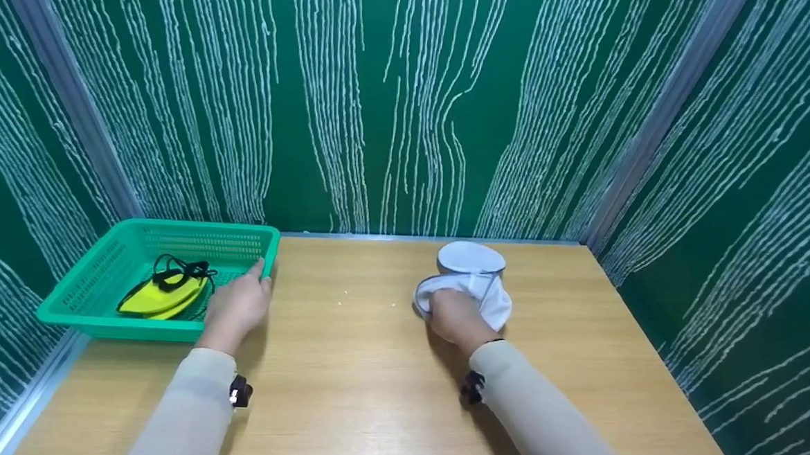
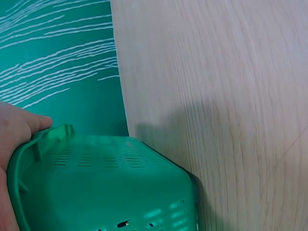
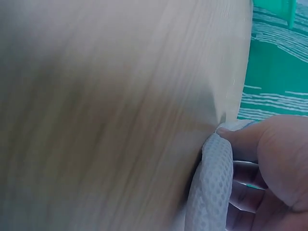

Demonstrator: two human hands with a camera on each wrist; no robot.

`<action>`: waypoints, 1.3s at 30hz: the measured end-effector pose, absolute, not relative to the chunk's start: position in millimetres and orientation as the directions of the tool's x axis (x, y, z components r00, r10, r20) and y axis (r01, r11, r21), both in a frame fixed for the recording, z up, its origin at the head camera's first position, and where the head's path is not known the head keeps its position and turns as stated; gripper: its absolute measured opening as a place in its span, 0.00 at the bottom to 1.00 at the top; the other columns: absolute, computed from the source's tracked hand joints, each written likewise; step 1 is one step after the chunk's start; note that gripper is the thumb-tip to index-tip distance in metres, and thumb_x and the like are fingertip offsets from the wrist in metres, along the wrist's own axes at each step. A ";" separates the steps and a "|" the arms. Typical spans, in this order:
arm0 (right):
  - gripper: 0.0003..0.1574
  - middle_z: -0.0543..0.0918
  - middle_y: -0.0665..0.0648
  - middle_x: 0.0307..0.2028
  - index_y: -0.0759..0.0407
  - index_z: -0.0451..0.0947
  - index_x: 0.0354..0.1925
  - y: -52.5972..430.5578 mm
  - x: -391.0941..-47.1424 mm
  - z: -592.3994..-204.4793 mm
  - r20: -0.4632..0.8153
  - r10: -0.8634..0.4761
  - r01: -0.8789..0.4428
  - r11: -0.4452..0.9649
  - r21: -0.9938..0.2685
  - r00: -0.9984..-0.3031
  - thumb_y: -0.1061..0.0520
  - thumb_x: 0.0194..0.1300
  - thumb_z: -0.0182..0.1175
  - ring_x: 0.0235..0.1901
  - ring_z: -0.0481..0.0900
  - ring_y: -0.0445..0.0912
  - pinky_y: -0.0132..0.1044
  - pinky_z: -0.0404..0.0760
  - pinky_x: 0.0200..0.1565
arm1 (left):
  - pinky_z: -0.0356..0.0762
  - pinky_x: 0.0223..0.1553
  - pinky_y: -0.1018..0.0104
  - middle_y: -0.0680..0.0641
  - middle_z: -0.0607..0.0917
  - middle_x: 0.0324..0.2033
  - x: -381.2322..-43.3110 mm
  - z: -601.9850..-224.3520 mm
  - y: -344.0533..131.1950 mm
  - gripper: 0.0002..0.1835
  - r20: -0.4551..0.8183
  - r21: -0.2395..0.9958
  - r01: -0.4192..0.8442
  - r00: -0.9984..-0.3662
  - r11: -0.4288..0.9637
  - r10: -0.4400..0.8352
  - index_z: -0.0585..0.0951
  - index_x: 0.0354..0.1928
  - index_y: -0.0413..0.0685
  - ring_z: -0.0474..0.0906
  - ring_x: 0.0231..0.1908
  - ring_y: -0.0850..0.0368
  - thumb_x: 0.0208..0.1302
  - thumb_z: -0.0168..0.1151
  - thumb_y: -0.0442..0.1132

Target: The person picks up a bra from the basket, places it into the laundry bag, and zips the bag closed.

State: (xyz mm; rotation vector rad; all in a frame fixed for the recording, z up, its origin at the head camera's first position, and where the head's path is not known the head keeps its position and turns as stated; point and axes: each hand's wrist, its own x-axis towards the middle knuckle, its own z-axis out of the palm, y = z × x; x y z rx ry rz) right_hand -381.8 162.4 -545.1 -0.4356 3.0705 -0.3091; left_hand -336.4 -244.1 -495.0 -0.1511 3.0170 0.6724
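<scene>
My left hand [image 1: 240, 305] grips the right rim of a green plastic basket [image 1: 150, 332]; the left wrist view shows the thumb along the rim of this basket [image 2: 110, 187]. Inside lies a yellow, flat, rounded item [image 1: 158, 299] with black edging and a bundled black cord [image 1: 191, 272]; its exact kind is unclear. To the right, my right hand [image 1: 457, 317] holds a white mesh bag [image 1: 496, 305] with dark trim, its round lid [image 1: 471, 257] folded back. In the right wrist view, thumb and fingers pinch the padded mesh wall [image 3: 211, 183]. Part of the bag is hidden behind the hand.
The wooden table [image 1: 342, 377] carries both basket and bag. Green walls with white streaks [image 1: 418, 117] stand behind and at both sides. A few small white specks [image 1: 342, 298] lie on the tabletop between the hands.
</scene>
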 end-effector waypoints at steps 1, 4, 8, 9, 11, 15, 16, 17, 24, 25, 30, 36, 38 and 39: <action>0.14 0.83 0.53 0.30 0.53 0.84 0.30 159.6 -380.7 -545.3 0.005 -0.284 -0.279 0.939 -0.200 -0.959 0.64 0.75 0.66 0.31 0.78 0.51 0.47 0.82 0.41 | 0.67 0.80 0.24 0.32 0.65 0.86 -335.9 -494.4 -245.4 0.35 -0.071 0.419 -0.109 -0.994 0.901 -0.087 0.52 0.93 0.49 0.67 0.81 0.22 0.94 0.38 0.53; 0.13 0.84 0.54 0.30 0.54 0.84 0.30 152.7 -377.1 -545.2 0.015 -0.311 -0.307 0.929 -0.206 -0.950 0.65 0.74 0.66 0.31 0.79 0.51 0.49 0.85 0.42 | 0.67 0.79 0.24 0.31 0.64 0.87 -334.8 -493.4 -247.8 0.35 -0.081 0.411 -0.117 -0.993 0.904 -0.091 0.52 0.93 0.49 0.66 0.81 0.21 0.94 0.37 0.53; 0.13 0.83 0.54 0.29 0.54 0.83 0.30 150.1 -372.5 -544.3 0.024 -0.315 -0.314 0.931 -0.186 -0.949 0.63 0.75 0.67 0.31 0.78 0.51 0.51 0.86 0.42 | 0.70 0.77 0.23 0.31 0.65 0.87 -335.7 -493.7 -245.0 0.36 -0.081 0.416 -0.108 -0.993 0.903 -0.081 0.52 0.93 0.49 0.68 0.79 0.20 0.94 0.38 0.53; 0.13 0.83 0.54 0.29 0.54 0.83 0.30 150.6 -371.4 -543.8 0.029 -0.314 -0.314 0.932 -0.181 -0.949 0.63 0.75 0.68 0.31 0.78 0.50 0.51 0.86 0.43 | 0.70 0.77 0.23 0.31 0.65 0.87 -336.3 -493.9 -243.1 0.36 -0.080 0.421 -0.105 -0.994 0.901 -0.079 0.52 0.93 0.49 0.69 0.79 0.20 0.94 0.38 0.54; 0.14 0.83 0.54 0.28 0.55 0.83 0.29 148.0 -371.2 -544.8 0.055 -0.331 -0.335 0.927 -0.169 -0.942 0.63 0.74 0.68 0.30 0.78 0.51 0.53 0.87 0.42 | 0.72 0.75 0.23 0.32 0.66 0.86 -336.1 -494.7 -243.2 0.35 -0.075 0.418 -0.107 -0.994 0.902 -0.083 0.53 0.93 0.49 0.70 0.78 0.20 0.94 0.38 0.54; 0.15 0.83 0.54 0.27 0.56 0.83 0.27 144.4 -369.8 -545.7 0.077 -0.372 -0.380 0.909 -0.168 -0.925 0.64 0.74 0.67 0.29 0.76 0.50 0.54 0.87 0.40 | 0.76 0.71 0.25 0.32 0.67 0.86 -335.8 -496.0 -242.0 0.35 -0.066 0.405 -0.112 -0.993 0.908 -0.093 0.54 0.93 0.49 0.74 0.76 0.22 0.94 0.38 0.53; 0.15 0.83 0.54 0.27 0.56 0.83 0.27 143.4 -369.4 -545.8 0.079 -0.380 -0.388 0.905 -0.172 -0.922 0.64 0.74 0.67 0.28 0.77 0.50 0.54 0.87 0.40 | 0.77 0.71 0.25 0.32 0.68 0.85 -335.7 -496.0 -241.7 0.35 -0.064 0.403 -0.112 -0.993 0.908 -0.094 0.55 0.93 0.49 0.75 0.76 0.22 0.94 0.38 0.53; 0.15 0.83 0.54 0.27 0.56 0.83 0.27 142.2 -369.0 -545.3 0.070 -0.380 -0.387 0.905 -0.179 -0.922 0.64 0.74 0.67 0.29 0.77 0.50 0.54 0.87 0.41 | 0.76 0.72 0.25 0.32 0.67 0.85 -335.6 -496.1 -241.6 0.35 -0.063 0.404 -0.111 -0.994 0.908 -0.094 0.55 0.93 0.49 0.75 0.76 0.23 0.94 0.38 0.52; 0.16 0.84 0.54 0.27 0.56 0.83 0.27 130.4 -369.0 -545.2 0.060 -0.397 -0.401 0.895 -0.197 -0.916 0.65 0.75 0.66 0.29 0.76 0.50 0.53 0.87 0.42 | 0.70 0.79 0.26 0.33 0.66 0.86 -337.6 -496.3 -242.5 0.35 -0.064 0.419 -0.108 -0.994 0.901 -0.090 0.53 0.93 0.49 0.70 0.80 0.24 0.94 0.38 0.52; 0.17 0.83 0.53 0.26 0.55 0.82 0.26 129.5 -368.8 -545.4 0.061 -0.402 -0.406 0.892 -0.198 -0.914 0.65 0.75 0.66 0.27 0.76 0.49 0.53 0.86 0.40 | 0.70 0.79 0.25 0.33 0.66 0.86 -338.2 -496.5 -242.0 0.35 -0.064 0.418 -0.107 -0.994 0.902 -0.088 0.53 0.93 0.49 0.70 0.80 0.24 0.94 0.38 0.52; 0.15 0.84 0.53 0.28 0.55 0.85 0.30 118.7 -369.3 -544.3 0.011 -0.382 -0.375 0.899 -0.224 -0.924 0.64 0.77 0.65 0.30 0.78 0.49 0.50 0.86 0.42 | 0.69 0.79 0.25 0.33 0.67 0.86 -338.4 -495.3 -243.2 0.35 -0.058 0.420 -0.104 -0.994 0.902 -0.088 0.53 0.93 0.49 0.71 0.79 0.23 0.94 0.38 0.52; 0.11 0.86 0.54 0.32 0.56 0.87 0.34 106.9 -366.9 -543.8 0.002 -0.385 -0.376 0.900 -0.222 -0.923 0.63 0.77 0.66 0.33 0.80 0.49 0.51 0.89 0.48 | 0.66 0.81 0.25 0.33 0.64 0.87 -338.3 -495.5 -243.7 0.35 -0.064 0.434 -0.105 -0.994 0.895 -0.086 0.53 0.93 0.49 0.68 0.81 0.23 0.94 0.38 0.53; 0.12 0.85 0.52 0.30 0.55 0.86 0.33 105.5 -364.4 -545.0 0.017 -0.394 -0.388 0.893 -0.229 -0.919 0.61 0.78 0.67 0.32 0.79 0.49 0.51 0.89 0.47 | 0.67 0.80 0.25 0.33 0.64 0.88 -337.6 -495.9 -242.5 0.35 -0.066 0.435 -0.106 -0.994 0.894 -0.086 0.53 0.93 0.50 0.68 0.81 0.23 0.94 0.38 0.53; 0.13 0.85 0.52 0.29 0.55 0.86 0.31 105.0 -363.0 -545.5 0.028 -0.402 -0.398 0.888 -0.230 -0.915 0.60 0.78 0.68 0.31 0.79 0.48 0.51 0.89 0.46 | 0.67 0.80 0.25 0.33 0.64 0.87 -337.2 -496.2 -242.0 0.35 -0.066 0.435 -0.107 -0.994 0.894 -0.087 0.53 0.93 0.50 0.68 0.81 0.23 0.94 0.39 0.53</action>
